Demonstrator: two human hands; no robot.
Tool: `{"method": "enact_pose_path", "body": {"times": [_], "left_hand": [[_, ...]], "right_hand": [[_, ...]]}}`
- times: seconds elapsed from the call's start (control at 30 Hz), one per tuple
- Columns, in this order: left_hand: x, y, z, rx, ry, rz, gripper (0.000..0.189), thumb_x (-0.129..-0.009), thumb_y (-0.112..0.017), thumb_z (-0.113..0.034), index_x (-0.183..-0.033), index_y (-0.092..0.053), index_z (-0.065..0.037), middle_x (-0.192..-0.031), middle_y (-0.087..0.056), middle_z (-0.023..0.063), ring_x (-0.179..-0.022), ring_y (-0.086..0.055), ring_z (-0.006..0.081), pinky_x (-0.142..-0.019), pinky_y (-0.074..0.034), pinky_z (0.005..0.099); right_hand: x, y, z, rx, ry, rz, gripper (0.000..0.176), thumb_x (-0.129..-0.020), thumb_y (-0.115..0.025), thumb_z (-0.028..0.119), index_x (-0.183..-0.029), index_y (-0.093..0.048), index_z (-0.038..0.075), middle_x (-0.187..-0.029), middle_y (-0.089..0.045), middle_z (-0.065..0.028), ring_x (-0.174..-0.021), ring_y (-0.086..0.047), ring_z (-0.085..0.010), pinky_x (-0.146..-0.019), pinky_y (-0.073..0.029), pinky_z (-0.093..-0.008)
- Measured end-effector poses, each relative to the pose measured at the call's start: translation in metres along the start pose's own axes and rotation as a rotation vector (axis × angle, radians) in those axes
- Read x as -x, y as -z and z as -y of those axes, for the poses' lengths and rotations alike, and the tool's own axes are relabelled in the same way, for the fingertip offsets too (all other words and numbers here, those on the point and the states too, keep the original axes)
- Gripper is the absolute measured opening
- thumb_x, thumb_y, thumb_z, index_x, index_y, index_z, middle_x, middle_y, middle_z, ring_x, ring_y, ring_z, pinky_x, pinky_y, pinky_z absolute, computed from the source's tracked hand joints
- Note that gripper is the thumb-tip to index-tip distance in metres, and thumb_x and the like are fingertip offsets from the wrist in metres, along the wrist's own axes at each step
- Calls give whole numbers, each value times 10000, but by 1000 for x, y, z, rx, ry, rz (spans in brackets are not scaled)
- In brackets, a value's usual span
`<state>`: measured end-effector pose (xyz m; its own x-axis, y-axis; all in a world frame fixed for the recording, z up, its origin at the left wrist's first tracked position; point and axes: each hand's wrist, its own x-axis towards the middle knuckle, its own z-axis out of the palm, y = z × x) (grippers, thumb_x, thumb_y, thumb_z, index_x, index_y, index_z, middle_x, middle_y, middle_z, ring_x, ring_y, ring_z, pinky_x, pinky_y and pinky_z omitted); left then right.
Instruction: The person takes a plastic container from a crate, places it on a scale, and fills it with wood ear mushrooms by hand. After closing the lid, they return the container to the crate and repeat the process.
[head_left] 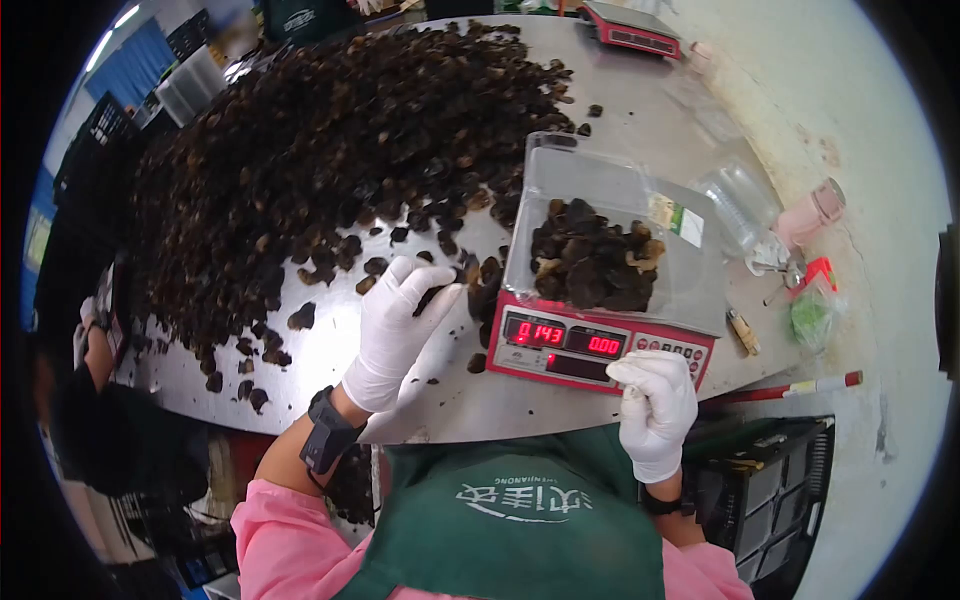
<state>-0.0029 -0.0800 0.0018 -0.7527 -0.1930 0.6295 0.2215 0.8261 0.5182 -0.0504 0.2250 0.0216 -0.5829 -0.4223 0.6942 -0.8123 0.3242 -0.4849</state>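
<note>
My left hand point(397, 325), in a white glove, is curled just left of the scale, with a dark piece that looks like a dried mushroom point(432, 297) between thumb and fingers. My right hand point(655, 410), also gloved, is closed at the front right of the red digital scale point(515, 365), by its buttons. I see nothing between its fingers. The scale's display reads 0.143 and 0.00. On its clear plastic-covered tray point(690, 285) rests a small heap of dark brown dried mushrooms point(595, 255). More loose pieces lie between my left hand and the scale.
A large pile of dried mushrooms point(330, 140) covers the metal table point(325, 350) at left and back. Another scale point(630, 30) stands far right. Along the wall are a clear plastic container point(738, 205), a pink bottle point(812, 212) and a lighter point(743, 332). Another person's hand point(88, 312) shows far left.
</note>
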Motion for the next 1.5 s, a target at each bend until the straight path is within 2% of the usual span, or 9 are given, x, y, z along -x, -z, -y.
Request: {"method": "enact_pose_path", "body": {"times": [0.17, 0.3, 0.47, 0.73, 0.77, 1.2, 1.3, 1.4, 1.5], "left_hand": [[-73, -28, -64, 55, -263, -13, 201, -796, -823, -91, -972, -727, -79, -892, -652, 71, -788, -665, 243, -667, -536, 333], [-95, -69, -80, -128, -404, 323, 349, -812, -802, -316, -1101, -721, -137, -1001, -650, 49, -874, -672, 254, -733, -560, 361], [-102, -73, -83, 36, -258, 159, 414, -857, -765, -292, -1210, -680, -92, -1121, -658, 108, -983, -670, 320, -813, -559, 390], [-114, -58, -78, 574, 147, -37, 315, -1110, -464, -242, -1127, -705, -40, -1013, -678, -17, -846, -519, 50, -751, -440, 234], [-115, -54, -67, 592, 169, -99, 199, -1055, -577, -169, -1116, -700, -24, -995, -685, 62, -912, -628, 126, -819, -483, 262], [-22, -23, 82, -257, 157, 49, 130, -948, -702, -201, -999, -733, -85, -915, -677, 56, -817, -649, 251, -727, -513, 343], [-21, -19, 84, -521, -161, 56, 143, -915, -727, -233, -974, -749, -104, -933, -691, 48, -897, -642, 275, -783, -504, 382], [-22, -12, 50, -268, 46, 76, 135, -913, -729, -225, -953, -758, -100, -918, -695, 57, -883, -649, 273, -791, -505, 375], [-9, -16, 19, 487, 550, 165, 190, -1002, -648, -156, -1153, -698, -52, -941, -728, 45, -770, -643, 87, -635, -487, 227]], "right_hand": [[0, 6, -2, 15, 11, -47, 209, -782, -644, -21, -952, -714, 78, -942, -681, -65, -869, -651, -278, -775, -544, -383], [6, 20, -5, 48, -5, -67, 219, -782, -643, -18, -959, -717, 86, -942, -682, -64, -865, -650, -273, -772, -541, -382], [18, 40, -14, 131, -48, -78, 224, -789, -639, -26, -964, -717, 90, -954, -686, -64, -874, -653, -270, -776, -536, -372], [16, 38, -22, 108, -88, -89, 210, -825, -600, -48, -969, -709, 59, -943, -674, -99, -901, -658, -283, -799, -526, -367], [14, 39, -22, 115, -78, -107, 228, -806, -613, -47, -973, -715, 70, -949, -677, -88, -892, -656, -279, -788, -529, -370], [13, 43, -36, 201, -90, -83, 297, -788, -603, -105, -1009, -702, 65, -972, -687, -85, -906, -658, -278, -799, -535, -368], [4, 44, -34, 219, -52, -65, 291, -801, -599, -103, -1019, -698, 63, -978, -686, -87, -913, -657, -279, -806, -531, -366], [-13, 47, -36, 213, -52, -27, 269, -830, -590, -86, -1034, -693, 55, -996, -685, -97, -924, -653, -278, -822, -524, -362], [-52, 48, -48, 23, -259, 17, 231, -939, -544, -4, -1125, -680, 18, -1060, -689, -105, -983, -658, -225, -874, -515, -338]]}}
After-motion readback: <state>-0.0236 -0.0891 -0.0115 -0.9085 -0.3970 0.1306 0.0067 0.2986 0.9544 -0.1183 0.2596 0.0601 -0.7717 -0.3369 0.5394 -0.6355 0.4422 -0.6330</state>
